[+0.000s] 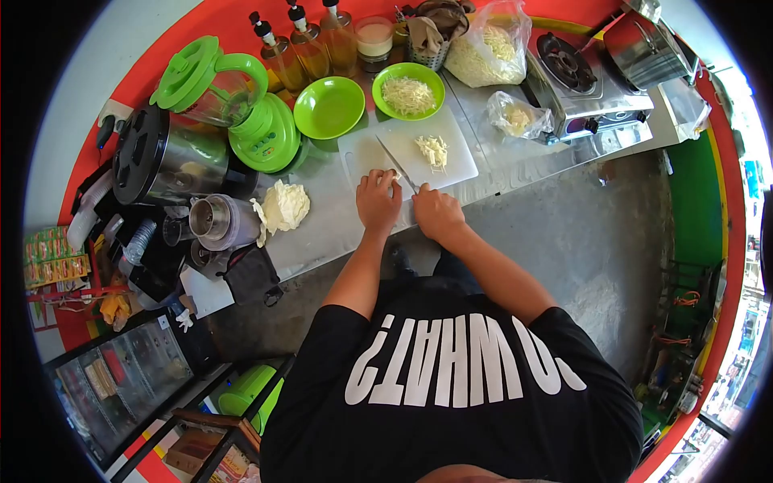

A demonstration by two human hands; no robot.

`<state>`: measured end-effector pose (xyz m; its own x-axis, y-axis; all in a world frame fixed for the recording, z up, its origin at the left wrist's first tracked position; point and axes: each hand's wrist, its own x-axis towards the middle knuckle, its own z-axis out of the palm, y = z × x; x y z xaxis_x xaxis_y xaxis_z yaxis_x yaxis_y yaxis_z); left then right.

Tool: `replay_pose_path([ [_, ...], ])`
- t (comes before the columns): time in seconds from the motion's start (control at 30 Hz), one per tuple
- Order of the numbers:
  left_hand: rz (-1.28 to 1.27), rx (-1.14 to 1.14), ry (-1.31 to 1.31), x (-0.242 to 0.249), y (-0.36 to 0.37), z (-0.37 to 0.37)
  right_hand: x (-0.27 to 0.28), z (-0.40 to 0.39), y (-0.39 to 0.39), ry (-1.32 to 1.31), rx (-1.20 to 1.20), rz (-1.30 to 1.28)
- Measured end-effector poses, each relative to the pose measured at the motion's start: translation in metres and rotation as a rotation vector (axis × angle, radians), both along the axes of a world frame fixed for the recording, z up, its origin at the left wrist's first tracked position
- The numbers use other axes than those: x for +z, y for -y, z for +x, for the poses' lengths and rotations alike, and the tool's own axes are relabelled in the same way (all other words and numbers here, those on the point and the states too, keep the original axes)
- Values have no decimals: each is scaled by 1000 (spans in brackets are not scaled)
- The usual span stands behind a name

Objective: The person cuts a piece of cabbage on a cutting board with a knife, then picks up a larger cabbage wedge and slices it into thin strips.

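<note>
My right hand (439, 211) is wrapped round the handle of a knife (397, 161), whose blade points away from me and to the left over a white cutting board (362, 153). Bent fingers of my left hand (378, 200) press on a small pale vegetable piece (396, 175) beside the blade, mostly hidden under the fingertips. Right of the knife lies a heap of pale cut strips (433, 153). Behind the board, a green bowl (439, 87) holds finer pale shreds (408, 97). Left of the board sits a pale cabbage chunk (285, 207) with loose leaves.
A second green bowl (329, 109) stands next to a green blender (264, 137). Pump bottles (308, 44) line the back wall. A clear bag of shreds (489, 52), a smaller bag (519, 117) and a gas stove (592, 105) with a pot (644, 52) are at right.
</note>
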<state>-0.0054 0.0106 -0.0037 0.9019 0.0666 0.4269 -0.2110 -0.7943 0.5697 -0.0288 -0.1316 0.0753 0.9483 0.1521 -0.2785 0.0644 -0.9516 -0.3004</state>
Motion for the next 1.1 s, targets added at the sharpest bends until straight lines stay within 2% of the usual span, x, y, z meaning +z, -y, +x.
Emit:
replay_pose_path([
  [0.2,0,13,-5,0,2,1,-15,-5,-9,-102,-15,-49],
  [0.27,2,24,-3,1,2,1,-26,-12,-12,-124,-93,18],
  [0.37,4,38,6,0,3,2,-30,-1,-14,-119,-83,34],
  [0.47,8,34,-21,-3,2,3,-29,14,-10,-78,61,-21],
  [0.6,-4,20,-27,-4,2,3,-16,9,-8,-77,67,-12],
  [0.67,-21,33,-7,-4,3,2,-22,1,-13,-121,-46,2],
  [0.77,-34,47,47,-5,3,2,-30,4,-18,-151,-92,26],
  [0.97,-35,34,-5,-3,2,-1,-9,16,-14,-34,90,17],
  [1.1,-58,52,17,-4,3,-1,-19,4,-17,-89,14,10],
])
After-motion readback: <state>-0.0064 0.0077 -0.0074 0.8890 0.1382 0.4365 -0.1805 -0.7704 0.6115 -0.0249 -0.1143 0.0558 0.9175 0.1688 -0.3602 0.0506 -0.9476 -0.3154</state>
